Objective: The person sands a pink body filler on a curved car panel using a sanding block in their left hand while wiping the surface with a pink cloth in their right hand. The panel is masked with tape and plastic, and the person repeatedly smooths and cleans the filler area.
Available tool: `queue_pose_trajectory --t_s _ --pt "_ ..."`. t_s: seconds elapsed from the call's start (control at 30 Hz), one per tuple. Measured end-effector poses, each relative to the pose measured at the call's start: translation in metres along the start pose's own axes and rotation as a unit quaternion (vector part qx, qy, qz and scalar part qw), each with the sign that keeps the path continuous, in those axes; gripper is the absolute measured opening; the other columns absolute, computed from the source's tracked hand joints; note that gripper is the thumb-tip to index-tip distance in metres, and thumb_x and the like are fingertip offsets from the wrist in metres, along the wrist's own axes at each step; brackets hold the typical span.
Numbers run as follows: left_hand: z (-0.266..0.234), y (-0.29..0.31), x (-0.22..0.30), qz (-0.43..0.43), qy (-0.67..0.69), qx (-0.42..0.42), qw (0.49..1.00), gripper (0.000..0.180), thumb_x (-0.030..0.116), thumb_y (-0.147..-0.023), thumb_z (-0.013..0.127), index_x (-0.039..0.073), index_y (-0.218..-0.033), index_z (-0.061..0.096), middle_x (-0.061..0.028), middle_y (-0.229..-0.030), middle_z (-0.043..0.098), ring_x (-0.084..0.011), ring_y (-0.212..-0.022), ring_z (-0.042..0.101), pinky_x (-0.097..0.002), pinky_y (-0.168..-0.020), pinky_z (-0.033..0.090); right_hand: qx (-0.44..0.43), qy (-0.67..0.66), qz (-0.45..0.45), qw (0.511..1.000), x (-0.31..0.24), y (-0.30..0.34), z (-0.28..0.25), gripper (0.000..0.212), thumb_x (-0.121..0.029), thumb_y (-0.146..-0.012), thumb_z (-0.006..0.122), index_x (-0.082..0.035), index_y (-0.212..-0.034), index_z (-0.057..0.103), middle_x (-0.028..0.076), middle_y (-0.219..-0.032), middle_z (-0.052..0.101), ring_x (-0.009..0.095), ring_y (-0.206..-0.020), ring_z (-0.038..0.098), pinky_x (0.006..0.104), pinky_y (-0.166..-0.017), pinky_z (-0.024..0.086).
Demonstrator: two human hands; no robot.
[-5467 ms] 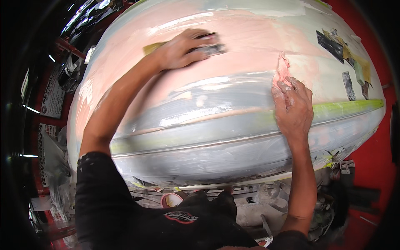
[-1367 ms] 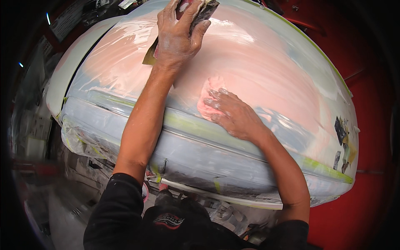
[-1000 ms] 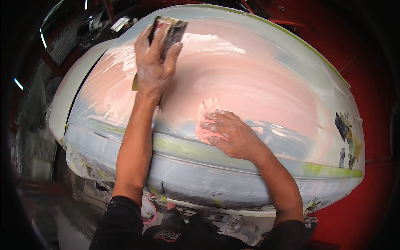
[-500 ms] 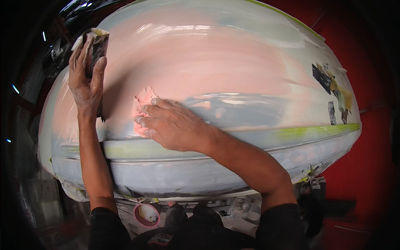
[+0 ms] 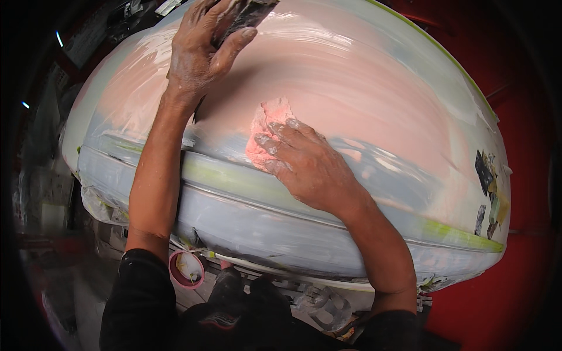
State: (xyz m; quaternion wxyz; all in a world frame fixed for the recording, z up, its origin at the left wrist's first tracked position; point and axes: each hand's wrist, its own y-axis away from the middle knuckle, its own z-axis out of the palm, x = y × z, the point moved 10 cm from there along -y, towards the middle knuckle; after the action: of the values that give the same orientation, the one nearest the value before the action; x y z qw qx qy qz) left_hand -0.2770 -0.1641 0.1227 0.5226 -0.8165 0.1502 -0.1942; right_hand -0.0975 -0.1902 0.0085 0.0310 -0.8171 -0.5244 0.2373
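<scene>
Left hand (image 5: 196,50) and right hand (image 5: 310,161) have shifted leftward along the panel (image 5: 351,88); work now falls there.
Left grasps a dark block (image 5: 249,20); right lies over pink cloth (image 5: 266,120) on the panel, its grip unclear.

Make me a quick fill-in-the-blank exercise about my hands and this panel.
1. The hand gripping the dark pad is the ____ one.
2. The cloth under the right hand is coloured ____.
3. Dark scraps lie toward the panel's ____ end.

Missing words: left; pink; right.
</scene>
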Motion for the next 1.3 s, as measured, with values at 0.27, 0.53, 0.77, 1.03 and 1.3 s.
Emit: queue_pose_trajectory --t_s 0.27,0.53,0.77,1.03,1.3 --pt "-0.014 0.002 -0.005 0.018 -0.029 0.031 0.999 0.063 0.022 -0.085 0.078 0.003 -0.141 0.058 -0.027 -0.135 0.061 -0.0447 -0.128 0.055 -0.0483 -0.109 0.044 -0.002 0.004 -0.021 1.0 -0.005 -0.002 0.0 0.043 -0.017 -0.093 0.066 -0.009 -0.135 0.065 0.021 -0.14 0.06 0.043 -0.13 0.053 0.0498 -0.115 0.039" --pt "-0.024 0.0 -0.004 0.042 -0.027 0.088 0.995 0.061 0.023 -0.086 0.078 -0.001 -0.139 0.06 -0.0257 -0.136 0.061 -0.0422 -0.128 0.056 -0.0473 -0.111 0.042 0.01 0.004 -0.036 0.999 -0.004 0.0 0.0 0.042 -0.02 -0.093 0.063 -0.008 -0.133 0.065 0.02 -0.14 0.058 0.043 -0.13 0.052 0.0504 -0.111 0.042" --pt "-0.03 0.0 0.001 0.049 -0.025 0.105 0.993 0.061 0.021 -0.086 0.078 0.0 -0.14 0.059 -0.0251 -0.137 0.06 -0.0403 -0.128 0.056 -0.0455 -0.111 0.042 0.009 0.006 -0.031 0.999 -0.003 0.0 0.0 0.042 -0.019 -0.092 0.065 -0.008 -0.132 0.066 0.019 -0.139 0.058 0.043 -0.13 0.052 0.0506 -0.112 0.042" --pt "-0.036 0.0 -0.002 0.047 -0.006 0.13 0.99 0.061 0.02 -0.087 0.078 0.0 -0.141 0.059 -0.0256 -0.137 0.06 -0.0403 -0.127 0.056 -0.0459 -0.11 0.042 -0.009 0.009 -0.016 1.0 -0.002 0.0 0.002 0.043 -0.019 -0.092 0.066 -0.009 -0.133 0.066 0.019 -0.142 0.058 0.044 -0.132 0.051 0.0516 -0.113 0.041" --pt "-0.038 0.004 -0.008 0.039 -0.009 0.131 0.991 0.062 0.021 -0.086 0.079 0.0 -0.14 0.058 -0.027 -0.137 0.059 -0.0436 -0.125 0.055 -0.0486 -0.108 0.043 -0.065 -0.009 0.051 0.997 -0.001 -0.007 0.005 0.048 -0.029 -0.096 0.066 -0.007 -0.139 0.061 0.021 -0.147 0.054 0.046 -0.137 0.047 0.0516 -0.115 0.039"
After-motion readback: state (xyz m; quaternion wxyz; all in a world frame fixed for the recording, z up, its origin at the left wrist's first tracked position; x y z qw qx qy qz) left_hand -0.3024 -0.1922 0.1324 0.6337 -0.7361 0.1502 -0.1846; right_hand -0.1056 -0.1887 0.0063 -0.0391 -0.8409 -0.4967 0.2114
